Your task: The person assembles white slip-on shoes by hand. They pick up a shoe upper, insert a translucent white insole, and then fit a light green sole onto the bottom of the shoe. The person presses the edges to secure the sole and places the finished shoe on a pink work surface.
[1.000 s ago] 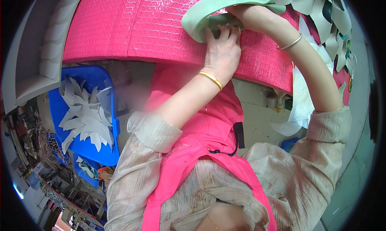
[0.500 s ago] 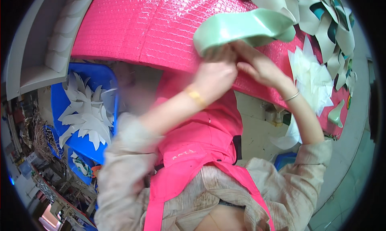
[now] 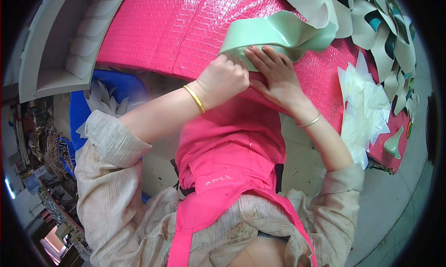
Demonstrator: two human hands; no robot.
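A mint-green shoe upper (image 3: 260, 31), a smooth curved piece that looks like leather, lies on the pink padded table (image 3: 153, 34) near its front edge. My left hand (image 3: 225, 77) is closed in a fist at the upper's near left end, gripping its edge; the fingertips are hidden under the knuckles. Beside it, my right hand (image 3: 275, 76) lies flat, its fingers stretched out over the near inner side of the upper. The right thumb points toward the left hand.
Many overlapping pale uppers with teal linings (image 3: 371, 23) pile up at the far right. Thin whitish sheets (image 3: 364, 104) hang by the right table edge, near a small green piece (image 3: 394, 144). At left are a grey shelf unit (image 3: 55, 83) and a blue bin (image 3: 100, 81) holding white cut pieces.
My left hand has shifted left and down to the upper's near end, apart from the right hand. The right hand's fingers have flattened out onto the upper, which has turned slightly.
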